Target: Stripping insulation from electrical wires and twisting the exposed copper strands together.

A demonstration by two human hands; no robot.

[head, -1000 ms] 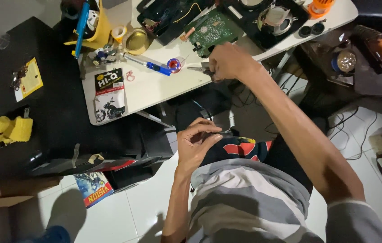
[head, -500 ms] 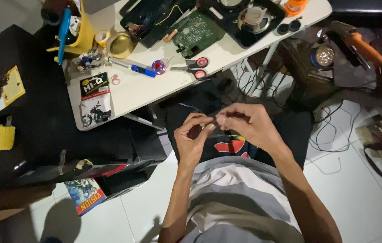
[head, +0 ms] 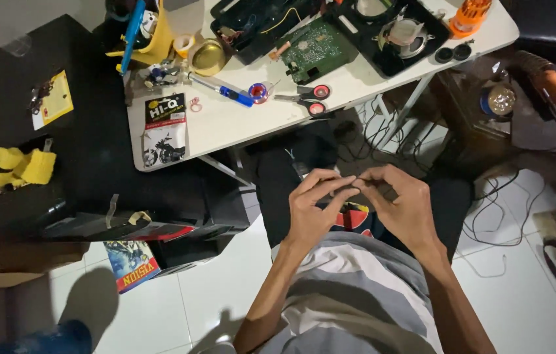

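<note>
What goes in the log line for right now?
left hand | right hand | fingertips meet over lap, pinching something tiny | red-handled scissors on white table

White surface [head: 238, 128], green circuit board [head: 314, 49], scissors [head: 307, 99] with red-and-black handles, a blue-handled screwdriver [head: 222, 88]. Yellow holder [head: 153, 36], orange bottle [head: 469, 14], a black cabinet [head: 88, 164], and a grey-and-white striped shirt [head: 350, 295].

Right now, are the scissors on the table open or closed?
Closed. The scissors lie flat on the white table, their two red-ringed handles side by side and the blades together in one thin line.
</note>
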